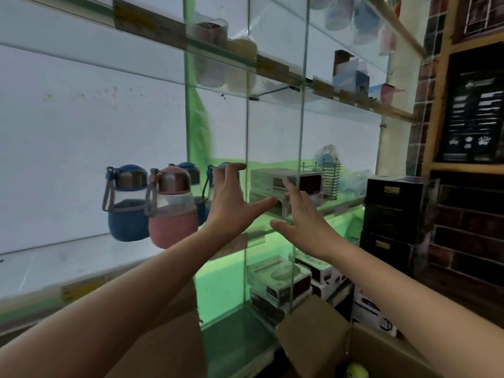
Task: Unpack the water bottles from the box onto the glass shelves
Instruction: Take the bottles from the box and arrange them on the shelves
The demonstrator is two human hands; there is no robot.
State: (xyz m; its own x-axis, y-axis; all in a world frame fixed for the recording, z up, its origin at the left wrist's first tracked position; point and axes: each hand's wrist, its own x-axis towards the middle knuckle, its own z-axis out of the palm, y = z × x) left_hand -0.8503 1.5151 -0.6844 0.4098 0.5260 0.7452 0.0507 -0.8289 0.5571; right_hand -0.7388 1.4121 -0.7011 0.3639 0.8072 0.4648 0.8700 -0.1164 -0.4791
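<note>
Bottles [152, 203] stand bunched at centre-left on the glass shelf [54, 257], likely leaving room, while left hand [231, 203] and right hand [305, 222] hover spread and empty mid-frame.

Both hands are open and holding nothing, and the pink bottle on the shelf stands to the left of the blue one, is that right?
Not quite. The head view shows the pink bottle standing to the right of the blue bottle, not the left. The rest holds: the left hand and right hand are both open with fingers spread, holding nothing.
</note>
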